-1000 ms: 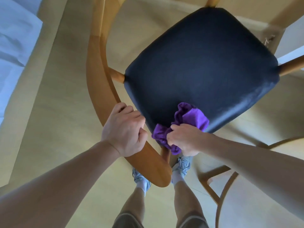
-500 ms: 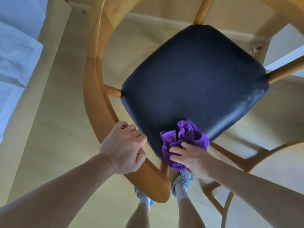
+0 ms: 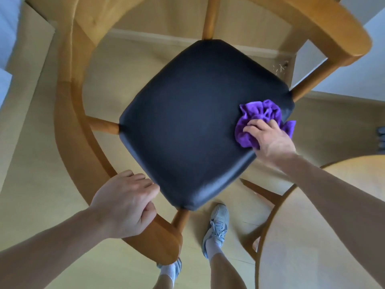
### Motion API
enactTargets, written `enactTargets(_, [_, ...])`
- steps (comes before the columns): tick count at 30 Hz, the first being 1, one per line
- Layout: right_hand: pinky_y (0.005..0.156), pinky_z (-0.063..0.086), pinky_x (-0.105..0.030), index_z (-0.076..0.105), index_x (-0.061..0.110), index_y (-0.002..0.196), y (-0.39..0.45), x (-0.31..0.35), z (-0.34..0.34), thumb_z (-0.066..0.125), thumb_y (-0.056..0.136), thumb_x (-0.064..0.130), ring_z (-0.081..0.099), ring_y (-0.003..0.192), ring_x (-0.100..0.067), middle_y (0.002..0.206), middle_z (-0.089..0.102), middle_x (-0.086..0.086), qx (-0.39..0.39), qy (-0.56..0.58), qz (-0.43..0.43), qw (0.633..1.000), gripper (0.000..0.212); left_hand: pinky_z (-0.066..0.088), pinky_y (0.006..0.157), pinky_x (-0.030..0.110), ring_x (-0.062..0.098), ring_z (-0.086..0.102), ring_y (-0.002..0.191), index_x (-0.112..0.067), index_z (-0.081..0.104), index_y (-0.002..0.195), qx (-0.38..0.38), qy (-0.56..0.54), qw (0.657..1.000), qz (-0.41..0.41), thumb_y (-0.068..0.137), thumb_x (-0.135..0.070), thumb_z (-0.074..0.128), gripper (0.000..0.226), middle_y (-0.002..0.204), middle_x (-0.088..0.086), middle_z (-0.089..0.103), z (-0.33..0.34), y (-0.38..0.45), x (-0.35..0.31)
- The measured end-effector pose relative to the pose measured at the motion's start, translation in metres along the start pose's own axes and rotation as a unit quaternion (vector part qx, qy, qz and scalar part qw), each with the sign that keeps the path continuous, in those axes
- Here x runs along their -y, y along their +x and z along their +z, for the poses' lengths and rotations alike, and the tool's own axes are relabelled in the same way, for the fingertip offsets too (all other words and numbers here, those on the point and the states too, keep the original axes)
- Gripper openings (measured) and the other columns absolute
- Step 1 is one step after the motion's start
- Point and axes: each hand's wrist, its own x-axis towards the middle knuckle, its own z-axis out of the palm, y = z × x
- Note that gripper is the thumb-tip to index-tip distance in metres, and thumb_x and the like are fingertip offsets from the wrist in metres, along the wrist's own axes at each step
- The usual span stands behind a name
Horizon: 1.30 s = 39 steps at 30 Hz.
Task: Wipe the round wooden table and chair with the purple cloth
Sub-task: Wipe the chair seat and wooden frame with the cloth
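I look straight down on a wooden chair with a black padded seat (image 3: 187,122) and a curved wooden armrest rail (image 3: 70,130). My right hand (image 3: 270,138) presses the bunched purple cloth (image 3: 260,115) onto the seat's right corner. My left hand (image 3: 127,203) is closed around the near end of the armrest rail. The round wooden table (image 3: 325,236) shows at the lower right, partly behind my right forearm.
Light wooden floor (image 3: 41,184) lies all around. My own feet in grey shoes (image 3: 216,226) stand just below the seat's near corner. White bedding (image 3: 6,38) sits at the far left. A white wall or cabinet (image 3: 354,65) rises at the upper right.
My right hand has swept the purple cloth from the seat's near corner along the edge to its right corner. My left hand has kept its hold on the armrest rail.
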Motion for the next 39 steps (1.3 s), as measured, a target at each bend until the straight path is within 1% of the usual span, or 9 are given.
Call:
enactTargets(5, [0.097, 0.047, -0.046, 0.054, 0.016, 0.130, 0.032, -0.030, -0.021, 0.056, 0.083, 0.008, 0.045, 0.120, -0.042, 0.140, 0.043, -0.008, -0.100, 0.206, 0.268, 0.936, 0.048, 0.035, 0.049, 0.022, 0.009, 0.039, 0.053, -0.028, 0.048, 0.064, 0.025, -0.026, 0.999, 0.029, 0.078, -0.037, 0.056, 0.019, 0.057, -0.013, 0.044, 0.018, 0.009, -0.068])
enactTargets(8, [0.097, 0.046, -0.047, 0.049, 0.012, 0.125, 0.035, -0.003, -0.020, 0.059, 0.086, 0.015, 0.048, 0.119, -0.046, 0.138, 0.041, -0.013, -0.091, 0.206, 0.340, 0.913, 0.041, 0.037, 0.045, 0.022, 0.008, 0.038, 0.051, -0.028, 0.049, 0.063, 0.024, -0.025, 0.999, 0.006, 0.072, -0.036, 0.065, 0.020, 0.056, -0.013, 0.044, 0.020, 0.012, -0.079])
enactTargets(12, [0.090, 0.049, -0.045, 0.047, 0.015, 0.130, -0.006, 0.066, 0.006, 0.067, 0.081, 0.021, 0.047, 0.117, -0.044, 0.137, 0.041, -0.012, -0.062, 0.099, 0.262, 0.958, 0.053, 0.044, 0.045, 0.021, 0.005, 0.044, 0.050, -0.030, 0.055, 0.063, 0.052, -0.035, 0.998, -0.006, 0.066, -0.038, 0.074, 0.020, 0.056, -0.015, 0.048, 0.020, 0.010, -0.077])
enactTargets(19, [0.075, 0.044, -0.029, 0.059, 0.030, 0.104, -0.050, 0.099, 0.016, 0.063, 0.073, 0.023, 0.057, 0.108, -0.022, 0.111, 0.048, 0.014, 0.093, 0.204, 0.035, 0.974, 0.033, 0.028, 0.055, 0.012, 0.003, 0.032, 0.053, -0.031, 0.058, 0.063, 0.038, -0.051, 0.998, -0.005, 0.059, -0.040, 0.076, 0.021, 0.055, -0.017, 0.051, 0.017, 0.009, -0.077])
enactTargets(25, [0.104, 0.043, -0.040, 0.056, 0.016, 0.127, 0.050, 0.051, -0.039, 0.066, 0.076, 0.017, 0.049, 0.122, -0.033, 0.135, 0.045, -0.005, -0.203, 0.360, 0.283, 0.865, 0.051, 0.040, 0.050, 0.014, 0.004, 0.044, 0.050, -0.032, 0.057, 0.062, 0.052, -0.041, 0.998, -0.002, 0.061, -0.044, 0.075, 0.021, 0.056, -0.018, 0.052, 0.020, 0.009, -0.078])
enactTargets(29, [0.106, 0.036, -0.043, 0.044, 0.011, 0.136, 0.094, 0.065, -0.037, 0.063, 0.081, 0.016, 0.037, 0.131, -0.044, 0.148, 0.033, -0.009, -0.069, 0.332, 0.329, 0.881, 0.059, 0.047, 0.046, 0.022, 0.006, 0.044, 0.051, -0.030, 0.054, 0.061, 0.045, -0.043, 0.998, -0.013, 0.058, -0.041, 0.074, 0.023, 0.055, -0.015, 0.051, 0.023, 0.008, -0.075])
enactTargets(33, [0.102, 0.042, -0.044, 0.049, 0.016, 0.130, 0.060, 0.130, -0.007, 0.062, 0.075, 0.014, 0.043, 0.118, -0.041, 0.137, 0.036, -0.005, 0.056, 0.178, 0.099, 0.977, 0.057, 0.051, 0.047, 0.022, 0.004, 0.047, 0.051, -0.032, 0.058, 0.062, 0.052, -0.045, 0.998, -0.015, 0.058, -0.046, 0.075, 0.023, 0.056, -0.016, 0.055, 0.022, 0.006, -0.072])
enactTargets(36, [0.100, 0.044, -0.035, 0.054, 0.025, 0.131, 0.022, 0.162, 0.012, 0.062, 0.077, 0.013, 0.047, 0.117, -0.031, 0.134, 0.039, 0.006, 0.173, 0.206, 0.006, 0.963, 0.056, 0.049, 0.047, 0.019, 0.003, 0.047, 0.049, -0.031, 0.057, 0.058, 0.060, -0.042, 0.997, -0.010, 0.056, -0.047, 0.075, 0.024, 0.054, -0.016, 0.053, 0.021, 0.009, -0.073])
enactTargets(39, [0.085, 0.043, -0.015, 0.061, 0.034, 0.128, -0.007, 0.164, 0.011, 0.059, 0.079, 0.007, 0.054, 0.108, -0.012, 0.120, 0.049, 0.020, 0.248, 0.354, 0.068, 0.899, 0.055, 0.046, 0.045, 0.018, 0.004, 0.044, 0.048, -0.030, 0.053, 0.056, 0.049, -0.045, 0.998, -0.009, 0.055, -0.043, 0.074, 0.025, 0.051, -0.014, 0.049, 0.020, 0.009, -0.073])
